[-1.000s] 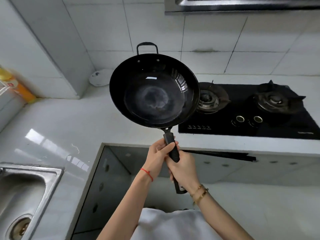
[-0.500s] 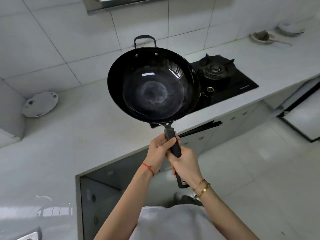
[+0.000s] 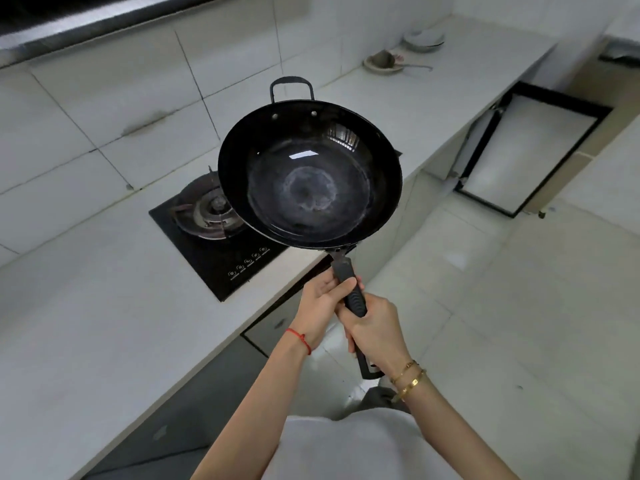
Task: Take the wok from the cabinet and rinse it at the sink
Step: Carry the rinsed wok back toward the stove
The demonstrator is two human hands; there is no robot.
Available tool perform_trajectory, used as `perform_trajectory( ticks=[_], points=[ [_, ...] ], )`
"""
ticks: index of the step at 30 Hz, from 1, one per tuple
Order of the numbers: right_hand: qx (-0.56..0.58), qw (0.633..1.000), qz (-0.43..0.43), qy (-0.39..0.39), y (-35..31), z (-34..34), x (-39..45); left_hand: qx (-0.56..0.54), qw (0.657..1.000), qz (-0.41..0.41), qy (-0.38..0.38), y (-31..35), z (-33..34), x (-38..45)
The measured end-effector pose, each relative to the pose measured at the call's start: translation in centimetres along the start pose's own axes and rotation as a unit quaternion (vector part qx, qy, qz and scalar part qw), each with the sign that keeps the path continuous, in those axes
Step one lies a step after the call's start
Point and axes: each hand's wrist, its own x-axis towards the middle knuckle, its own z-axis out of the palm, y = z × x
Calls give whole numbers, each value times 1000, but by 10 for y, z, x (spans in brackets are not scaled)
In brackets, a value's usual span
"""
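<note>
wok point(image 3: 310, 174) held up in the air over the table point(image 3: 86, 323) edge, bowl partly covering the burner point(image 3: 207, 211) at its 9 o'clock; left hand point(image 3: 320, 306) and right hand point(image 3: 375, 332) both wrapped tight round the long ribbed handle point(image 3: 353, 296) at 6 o'clock. looks like stiff dark metal, probably heavy and front-loaded, hence two hands. loop handle point(image 3: 292, 88) at 12 o'clock is the second hold for tipping under water; no sink in view.
</note>
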Motion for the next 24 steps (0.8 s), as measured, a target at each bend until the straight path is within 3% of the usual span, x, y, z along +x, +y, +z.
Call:
perform_trajectory(
  ticks=[13,24],
  points=[
    [-9,998,27,61,14,-171,119,-7,997,-20,-68,5,171,139],
    [10,995,29,98,17,-262,219,4,994,-40,-102,8,257,255]
  ],
)
